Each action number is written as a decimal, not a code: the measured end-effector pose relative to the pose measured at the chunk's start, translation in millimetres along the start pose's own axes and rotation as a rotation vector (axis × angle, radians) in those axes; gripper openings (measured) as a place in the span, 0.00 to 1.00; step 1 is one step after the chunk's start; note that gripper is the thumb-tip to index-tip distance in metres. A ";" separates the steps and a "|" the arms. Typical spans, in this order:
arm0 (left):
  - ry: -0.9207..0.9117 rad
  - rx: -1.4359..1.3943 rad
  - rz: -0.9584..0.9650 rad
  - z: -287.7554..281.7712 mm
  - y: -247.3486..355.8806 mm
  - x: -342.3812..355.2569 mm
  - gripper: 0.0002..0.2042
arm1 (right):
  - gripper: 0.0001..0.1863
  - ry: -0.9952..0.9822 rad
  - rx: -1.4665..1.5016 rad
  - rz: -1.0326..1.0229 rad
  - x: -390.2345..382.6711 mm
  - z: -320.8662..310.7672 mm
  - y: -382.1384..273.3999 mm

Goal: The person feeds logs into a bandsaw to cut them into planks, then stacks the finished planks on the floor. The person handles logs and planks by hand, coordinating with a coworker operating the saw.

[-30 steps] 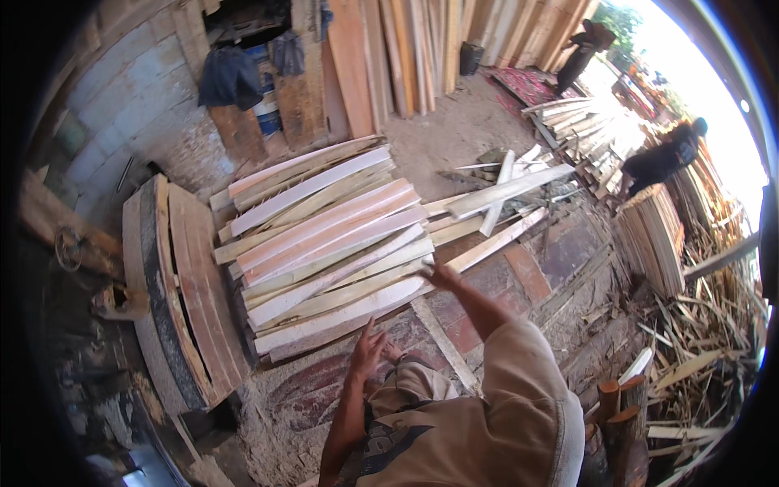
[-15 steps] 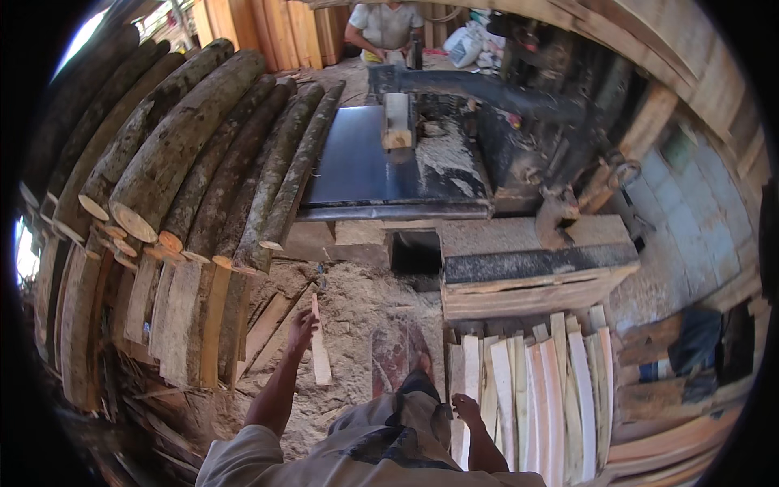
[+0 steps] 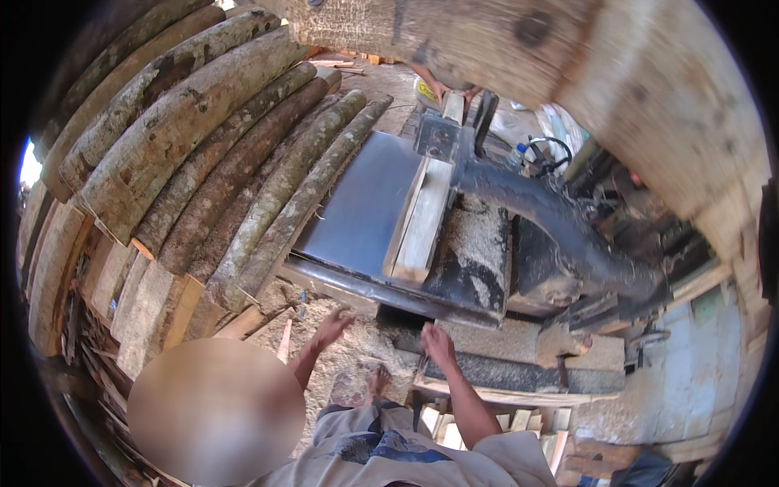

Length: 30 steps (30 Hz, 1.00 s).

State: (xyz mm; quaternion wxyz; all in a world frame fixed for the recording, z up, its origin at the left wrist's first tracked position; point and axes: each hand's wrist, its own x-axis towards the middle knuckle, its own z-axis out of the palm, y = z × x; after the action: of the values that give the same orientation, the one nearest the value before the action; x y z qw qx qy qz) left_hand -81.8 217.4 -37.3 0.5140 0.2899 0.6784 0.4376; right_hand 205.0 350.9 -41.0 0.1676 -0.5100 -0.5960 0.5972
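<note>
A squared timber (image 3: 423, 223) lies lengthwise on the dark metal saw table (image 3: 349, 203), its pale end toward me. It passes by the machine's guide head (image 3: 441, 136). At the far side, a co-worker's hands (image 3: 454, 91) are at a piece of timber there. My left hand (image 3: 333, 329) is held out short of the table's near edge, fingers apart and nothing in them. Close to that same edge is my right hand (image 3: 439, 344), fingers curled in, with nothing visible in it. Neither hand touches the timber.
Bark-covered logs (image 3: 195, 122) are stacked to the left. A thick wooden beam (image 3: 503, 49) crosses overhead. The machine's dark curved arm (image 3: 560, 215) stands right of the table, above a sawdust-covered wooden ledge (image 3: 495, 345). Cut pale strips (image 3: 519, 420) lie below. A blurred patch hides the lower left.
I have come nearer the saw table, and both hands have risen forward toward its edge. The timber reaches farther toward me along the table. The co-worker's hands are now close behind the machine.
</note>
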 end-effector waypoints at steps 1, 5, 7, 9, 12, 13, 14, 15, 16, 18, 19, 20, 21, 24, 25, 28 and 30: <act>0.005 0.045 0.083 5.2 28.9 23.1 0.36 | 0.25 0.047 0.070 -0.052 24.9 -6.5 -24.1; -0.066 0.024 0.145 12.4 101.3 77.7 0.42 | 0.28 0.189 0.127 -0.067 84.2 -13.0 -94.3; -0.121 0.012 0.093 15.4 110.2 88.7 0.45 | 0.30 0.173 0.130 -0.002 91.8 -5.7 -100.8; -0.177 0.025 0.063 21.3 114.0 86.5 0.46 | 0.35 0.037 0.111 0.064 103.4 -14.7 -80.0; -0.201 -0.009 -0.032 20.6 113.2 55.5 0.49 | 0.40 0.065 0.197 0.144 46.4 14.7 -81.3; -0.222 0.001 -0.059 25.4 113.6 43.8 0.49 | 0.42 0.026 0.208 0.127 30.7 16.4 -73.4; -0.239 0.011 -0.088 28.5 107.5 32.6 0.50 | 0.44 -0.018 0.219 0.111 13.5 19.5 -61.2; -0.247 -0.059 -0.101 29.9 99.1 22.5 0.50 | 0.46 -0.070 0.232 0.092 -0.5 26.2 -55.4; -0.234 -0.090 -0.097 30.5 92.9 14.0 0.48 | 0.49 -0.076 0.269 0.107 -13.1 32.2 -50.7; -0.208 -0.150 -0.086 30.6 84.3 -10.8 0.46 | 0.55 -0.085 0.345 0.133 -40.6 43.4 -43.5; -0.228 -0.223 -0.023 30.6 70.7 -17.8 0.45 | 0.51 -0.069 0.312 0.129 -51.6 48.1 -41.8; -0.220 -0.208 -0.031 30.7 55.9 -24.5 0.44 | 0.49 -0.053 0.306 0.130 -66.1 52.3 -39.8; -0.214 -0.190 -0.035 29.9 49.4 -32.7 0.44 | 0.47 -0.034 0.303 0.127 -81.4 56.9 -42.3; -0.227 -0.206 0.031 30.1 28.4 -61.4 0.42 | 0.40 -0.028 0.329 0.135 -115.9 69.8 -28.9; -0.206 -0.160 0.002 28.0 20.0 -69.1 0.41 | 0.41 -0.052 0.336 0.121 -127.4 72.9 -26.8; -0.207 -0.171 -0.031 25.1 -2.8 -99.5 0.39 | 0.39 -0.062 0.326 0.110 -160.0 85.3 -12.4; -0.229 -0.201 -0.059 26.2 -8.8 -124.6 0.38 | 0.39 -0.046 0.335 0.105 -185.9 94.6 -2.7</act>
State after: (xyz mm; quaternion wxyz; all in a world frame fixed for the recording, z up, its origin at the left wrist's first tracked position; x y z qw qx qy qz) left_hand -18.6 116.2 7.7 0.6271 0.2650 0.5763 0.4522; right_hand 206.2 150.2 15.6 0.2050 -0.4915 -0.4643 0.7077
